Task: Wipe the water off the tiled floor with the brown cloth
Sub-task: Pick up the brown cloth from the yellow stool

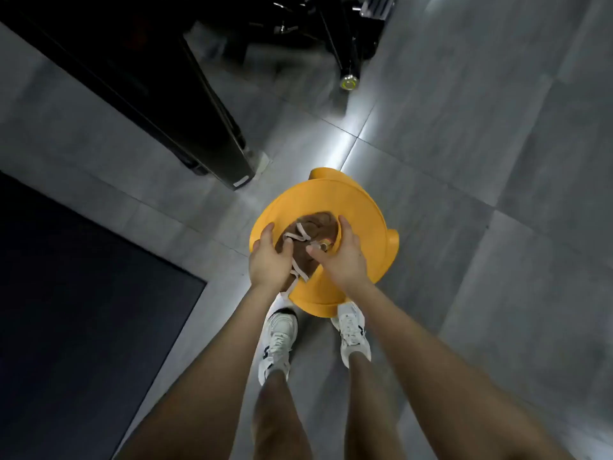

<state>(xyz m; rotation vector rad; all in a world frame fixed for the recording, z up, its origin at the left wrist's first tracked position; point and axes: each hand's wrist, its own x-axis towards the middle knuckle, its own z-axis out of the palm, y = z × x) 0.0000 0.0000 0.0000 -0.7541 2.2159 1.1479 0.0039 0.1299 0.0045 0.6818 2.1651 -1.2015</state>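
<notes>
The brown cloth (318, 224), edged with white trim, lies bunched on the round seat of a yellow stool (365, 220) right in front of my feet. My left hand (270, 260) curls over the cloth's left side. My right hand (343, 257) pinches its right side between thumb and fingers. Part of the cloth is hidden under both hands, and a strip of trim hangs over the seat's near edge. The grey tiled floor (464, 161) surrounds the stool, with a bright glare just beyond it. I cannot make out any water on the floor.
A tall black cabinet (149, 94) stands to the upper left, its corner close to the stool. A dark mat (83, 293) covers the floor at lower left. Black equipment on a caster (349, 83) sits at the top. My white shoes (278, 340) touch the stool's near side.
</notes>
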